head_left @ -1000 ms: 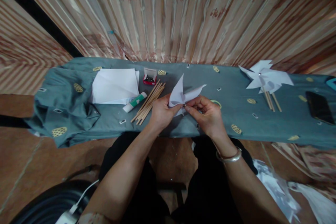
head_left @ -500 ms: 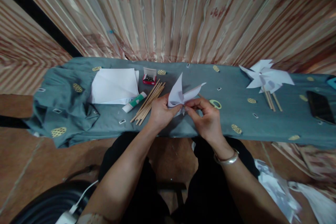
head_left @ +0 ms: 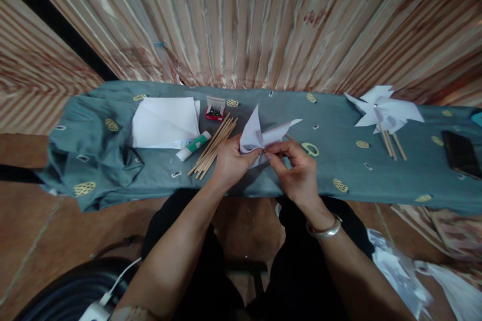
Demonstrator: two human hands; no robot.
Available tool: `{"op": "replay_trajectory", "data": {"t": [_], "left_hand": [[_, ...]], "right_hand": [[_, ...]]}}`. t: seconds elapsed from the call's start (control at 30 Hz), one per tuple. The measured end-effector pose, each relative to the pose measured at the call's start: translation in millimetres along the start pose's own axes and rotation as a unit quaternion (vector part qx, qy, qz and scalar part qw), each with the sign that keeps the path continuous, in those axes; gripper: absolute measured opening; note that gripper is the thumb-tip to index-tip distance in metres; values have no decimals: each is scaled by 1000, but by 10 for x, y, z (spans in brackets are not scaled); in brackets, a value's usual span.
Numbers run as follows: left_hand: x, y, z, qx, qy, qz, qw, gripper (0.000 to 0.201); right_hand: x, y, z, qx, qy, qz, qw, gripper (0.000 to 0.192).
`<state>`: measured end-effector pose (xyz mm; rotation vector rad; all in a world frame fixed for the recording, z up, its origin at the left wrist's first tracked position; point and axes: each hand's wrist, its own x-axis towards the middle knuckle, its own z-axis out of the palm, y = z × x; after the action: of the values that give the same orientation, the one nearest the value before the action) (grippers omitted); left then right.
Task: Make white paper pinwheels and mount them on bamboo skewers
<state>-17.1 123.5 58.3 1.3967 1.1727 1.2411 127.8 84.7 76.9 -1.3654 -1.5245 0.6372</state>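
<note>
A half-folded white paper pinwheel (head_left: 259, 133) stands up over the near edge of the table, its flaps pointing up and to the right. My left hand (head_left: 230, 163) pinches it from the left at its middle. From the right, my right hand (head_left: 297, 168) holds the same middle with thumb and fingertips; a silver bangle sits on that wrist. A bundle of wooden sticks (head_left: 213, 146) lies just left of my left hand. A small ring of tape (head_left: 309, 149) lies behind my right hand.
The blue-grey patterned cloth (head_left: 113, 160) covers the long table. On it lie a stack of white paper (head_left: 165, 121), a glue stick (head_left: 194, 146), a red box of pins (head_left: 215, 109), finished pinwheels on sticks (head_left: 384, 113) and a black phone (head_left: 460, 153). Paper scraps (head_left: 399, 276) lie on the floor.
My right hand has shifted slightly left and closer to the paper's middle. The right flap of the pinwheel has swung out a little further right.
</note>
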Motion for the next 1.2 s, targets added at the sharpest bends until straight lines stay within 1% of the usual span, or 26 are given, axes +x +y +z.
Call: {"op": "replay_trajectory", "data": {"t": [0.1, 0.23, 0.4, 0.57, 0.8, 0.9, 0.97, 1.1, 1.2], "left_hand": [[-2, 14, -2, 3, 0, -9, 1000, 11], [-5, 27, -8, -2, -3, 3, 1000, 10], [-4, 44, -16, 22, -14, 0, 1000, 9], [-8, 40, -16, 30, -16, 13, 999, 9], [-29, 87, -16, 63, -22, 36, 997, 11], [-35, 73, -21, 52, -39, 34, 997, 18], [-33, 47, -24, 39, -38, 26, 998, 22], [-20, 10, -29, 7, -32, -4, 999, 19], [-10, 5, -30, -15, -34, -12, 999, 21]], "right_hand": [[3, 22, 0, 16, -3, 9, 1000, 3], [6, 55, 1, 26, -6, 12, 1000, 3], [3, 66, -1, 31, -11, 16, 999, 2], [12, 69, 0, 56, -18, 29, 998, 2], [40, 86, 17, 100, -15, 54, 993, 5], [46, 92, 22, 103, -13, 59, 993, 5], [48, 96, 22, 97, -10, 60, 993, 5], [52, 101, 18, 87, -15, 65, 994, 7], [56, 98, 23, 86, -20, 64, 994, 7]]}}
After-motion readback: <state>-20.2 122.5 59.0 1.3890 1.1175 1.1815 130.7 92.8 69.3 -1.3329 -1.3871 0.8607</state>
